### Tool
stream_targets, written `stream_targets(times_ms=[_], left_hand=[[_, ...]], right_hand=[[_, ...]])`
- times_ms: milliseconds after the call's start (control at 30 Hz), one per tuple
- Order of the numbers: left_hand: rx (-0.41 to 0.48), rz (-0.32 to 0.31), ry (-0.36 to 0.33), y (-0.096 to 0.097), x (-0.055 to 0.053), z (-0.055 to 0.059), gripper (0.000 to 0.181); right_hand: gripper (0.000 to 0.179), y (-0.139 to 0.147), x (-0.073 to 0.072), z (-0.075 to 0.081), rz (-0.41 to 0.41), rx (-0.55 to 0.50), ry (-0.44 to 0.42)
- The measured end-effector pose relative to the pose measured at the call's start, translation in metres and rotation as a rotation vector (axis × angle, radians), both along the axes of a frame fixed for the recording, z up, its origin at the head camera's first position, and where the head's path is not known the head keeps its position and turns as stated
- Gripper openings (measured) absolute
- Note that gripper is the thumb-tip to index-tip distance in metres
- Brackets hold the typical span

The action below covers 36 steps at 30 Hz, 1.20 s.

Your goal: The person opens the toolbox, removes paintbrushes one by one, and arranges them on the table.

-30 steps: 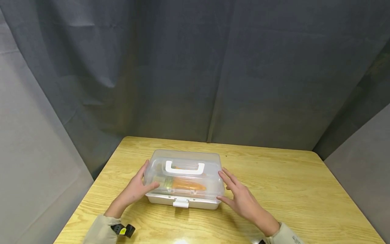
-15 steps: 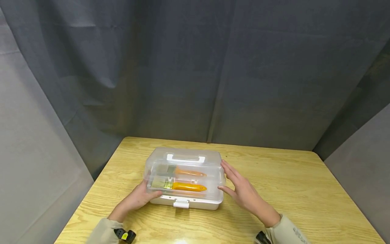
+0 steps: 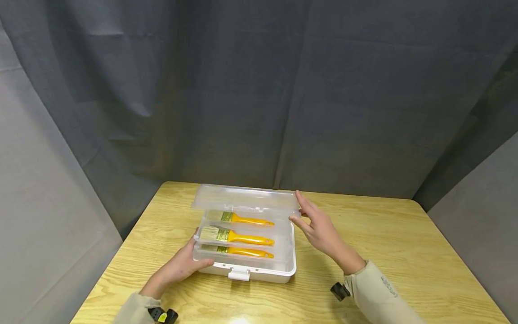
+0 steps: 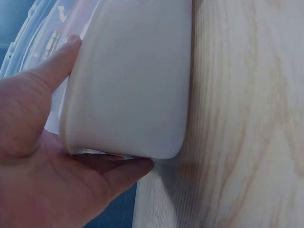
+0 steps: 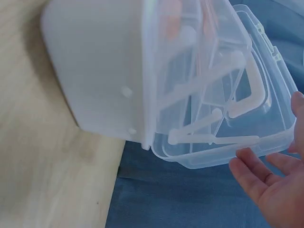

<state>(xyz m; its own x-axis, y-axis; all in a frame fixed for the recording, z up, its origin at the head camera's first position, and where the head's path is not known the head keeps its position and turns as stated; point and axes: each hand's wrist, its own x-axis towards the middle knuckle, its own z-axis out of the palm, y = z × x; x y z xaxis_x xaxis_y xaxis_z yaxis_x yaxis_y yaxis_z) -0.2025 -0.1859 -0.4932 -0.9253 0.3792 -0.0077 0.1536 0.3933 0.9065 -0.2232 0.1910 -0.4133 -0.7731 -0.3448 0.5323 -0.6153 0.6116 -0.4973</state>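
Observation:
A white storage box (image 3: 265,274) with a clear hinged lid (image 3: 243,197) stands on the table. Its lid is tilted up and back. Inside, clear trays have fanned out in steps, carrying three paintbrushes with yellow handles; the middle paintbrush (image 3: 236,237) shows best. My left hand (image 3: 187,261) grips the box's left end, thumb over the front rim and fingers along the side, as the left wrist view shows. My right hand (image 3: 321,227) holds the lid's right end, thumb near its front edge and fingertips against its side.
The wooden table (image 3: 384,252) reaches out on both sides of the box. A white latch (image 3: 238,274) hangs on the box's front. Dark curtain (image 3: 226,90) stands behind the table, with grey panels (image 3: 44,189) at the sides.
The lid has swung up and back, and the trays have risen and spread, uncovering the paintbrushes. My right hand has moved up with the lid; my left hand has slid slightly down the box's end.

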Motion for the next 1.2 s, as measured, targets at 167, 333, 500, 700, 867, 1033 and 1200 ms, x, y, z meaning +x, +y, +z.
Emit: stream_targets(times_ms=[167,333,500,700,867,1033,1200], left_hand=[[0.019,0.007,-0.025,-0.001,0.003,-0.002,0.098],[-0.006,0.04,-0.024,-0.001,0.003,-0.004,0.101],[-0.013,0.053,-0.023,-0.001,0.003,-0.004,0.105],[-0.017,0.06,-0.016,0.0,0.004,-0.003,0.106],[-0.021,0.078,-0.026,0.001,0.006,-0.001,0.106],[-0.025,0.085,-0.022,0.0,0.004,-0.001,0.104],[-0.025,0.079,-0.025,-0.001,0.003,-0.002,0.1]], right_hand=[[0.067,0.0,-0.02,0.011,-0.024,-0.023,-0.117],[0.062,0.001,-0.039,0.017,-0.044,-0.055,-0.237],[0.058,0.002,-0.054,0.014,-0.081,-0.091,-0.321],[0.056,0.001,-0.069,0.002,-0.093,-0.161,-0.37],[0.055,0.0,-0.079,-0.007,-0.053,-0.258,-0.446],[0.052,-0.003,-0.088,-0.017,-0.041,-0.367,-0.542],[0.048,-0.005,-0.097,-0.026,-0.078,-0.376,-0.555]])
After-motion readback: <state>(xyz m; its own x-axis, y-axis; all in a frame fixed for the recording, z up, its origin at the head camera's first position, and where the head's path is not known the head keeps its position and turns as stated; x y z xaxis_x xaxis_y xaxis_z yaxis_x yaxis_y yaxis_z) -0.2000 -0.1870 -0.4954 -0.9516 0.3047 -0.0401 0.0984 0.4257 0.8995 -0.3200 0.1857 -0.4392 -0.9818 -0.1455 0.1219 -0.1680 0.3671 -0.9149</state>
